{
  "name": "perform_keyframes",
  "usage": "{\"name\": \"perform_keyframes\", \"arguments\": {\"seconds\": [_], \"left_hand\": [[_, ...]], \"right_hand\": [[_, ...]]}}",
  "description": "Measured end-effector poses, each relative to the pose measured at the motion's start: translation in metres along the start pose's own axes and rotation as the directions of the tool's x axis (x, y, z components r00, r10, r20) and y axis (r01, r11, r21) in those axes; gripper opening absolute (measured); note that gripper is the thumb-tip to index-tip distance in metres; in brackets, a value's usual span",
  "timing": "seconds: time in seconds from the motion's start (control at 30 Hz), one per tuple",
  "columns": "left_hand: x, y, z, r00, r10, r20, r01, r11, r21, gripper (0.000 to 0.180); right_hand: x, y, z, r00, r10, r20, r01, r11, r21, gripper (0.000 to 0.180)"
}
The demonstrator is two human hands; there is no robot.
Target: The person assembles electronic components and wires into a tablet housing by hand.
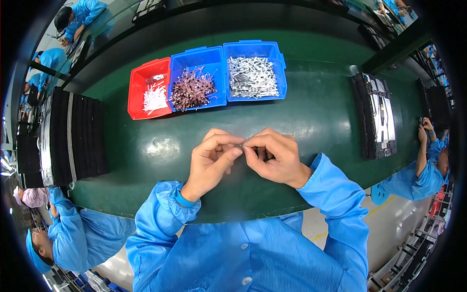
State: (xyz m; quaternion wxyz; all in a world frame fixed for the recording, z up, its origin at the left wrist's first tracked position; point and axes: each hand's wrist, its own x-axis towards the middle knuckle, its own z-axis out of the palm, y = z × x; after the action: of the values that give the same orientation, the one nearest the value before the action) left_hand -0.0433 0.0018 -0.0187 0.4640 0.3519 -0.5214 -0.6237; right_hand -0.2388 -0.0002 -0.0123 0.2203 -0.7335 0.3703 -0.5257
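Observation:
My left hand (214, 160) and my right hand (273, 155) meet above the middle of the green table (155, 160). Thumb and forefinger of each are pinched together, fingertips almost touching. Between them is a tiny part, too small to name and mostly covered by the fingers. Beyond my hands stand three bins side by side. The red bin (137, 100) holds small white sticks (154, 99). In the middle blue bin (187, 58) lies a heap of brownish wired parts (192, 90). Silvery-white slim pieces (253, 77) fill much of the right blue bin (255, 47).
A tall stack of black trays (80, 136) stands at the left end of the table. Another black stack with light strips (374, 114) is at the right. Co-workers in blue sit at the left (82, 238) and right (418, 170). A dark shelf beam (194, 24) crosses the back.

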Motion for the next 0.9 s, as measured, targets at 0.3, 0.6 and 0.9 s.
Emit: {"name": "perform_keyframes", "arguments": {"seconds": [0.3,0.6,0.9], "left_hand": [[-0.001,0.001,-0.002,0.999,0.023,-0.038,-0.02,0.998,0.061,0.011],[0.003,0.01,-0.002,0.893,0.445,0.072,-0.344,0.569,0.747,0.021],[0.01,0.01,-0.004,0.875,0.475,0.093,-0.351,0.49,0.798,0.019]], "right_hand": [[-0.003,-0.002,0.0,0.994,0.087,0.063,-0.083,0.995,-0.063,0.014],[-0.002,-0.003,-0.006,0.993,0.093,0.073,-0.088,0.994,-0.065,0.015],[0.005,0.006,-0.018,0.997,0.076,0.01,-0.075,0.997,-0.027,0.013]]}}
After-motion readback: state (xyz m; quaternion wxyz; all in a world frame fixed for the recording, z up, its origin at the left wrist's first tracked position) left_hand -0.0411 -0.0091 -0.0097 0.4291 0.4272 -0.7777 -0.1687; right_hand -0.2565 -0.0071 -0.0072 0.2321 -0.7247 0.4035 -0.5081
